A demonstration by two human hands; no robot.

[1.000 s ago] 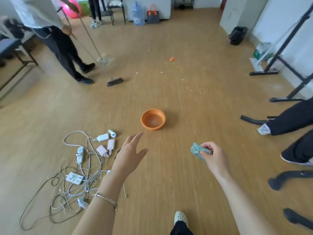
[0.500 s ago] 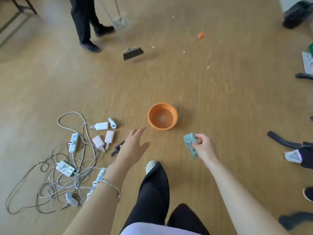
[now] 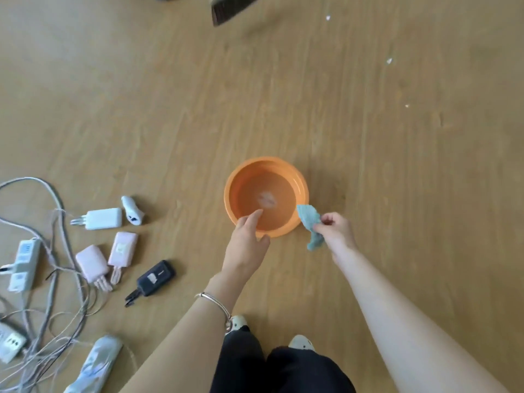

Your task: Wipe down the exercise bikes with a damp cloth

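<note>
Right hand (image 3: 336, 232) has the teal cloth (image 3: 310, 224) pinched between thumb and fingertips, most of it dangling loose, its top corner just overlapping the lower right rim of the orange basin (image 3: 303, 182). Left hand (image 3: 246, 243) is open and holding nothing, fingers spread a bit, index finger reaching over the near rim of the basin; can't tell if it's actually touching the plastic.

Compared with half a second ago, the whole view has dropped in closer and tilted down. The basin now sits dead centre and looks way bigger, and both hands have closed in on it from below, where earlier they were hovering short of it. The other person's legs are gone from the top of the frame, only the broom head (image 3: 232, 8) still pokes in at the upper middle edge, blurry. The orange scrap on the floor is out of view too.

Chargers and the cable tangle (image 3: 54, 279) have slid to the lower left, with the black charger (image 3: 154, 276) closest to the left wrist and its bracelet (image 3: 217, 303). There looks to be water in the basin.
</note>
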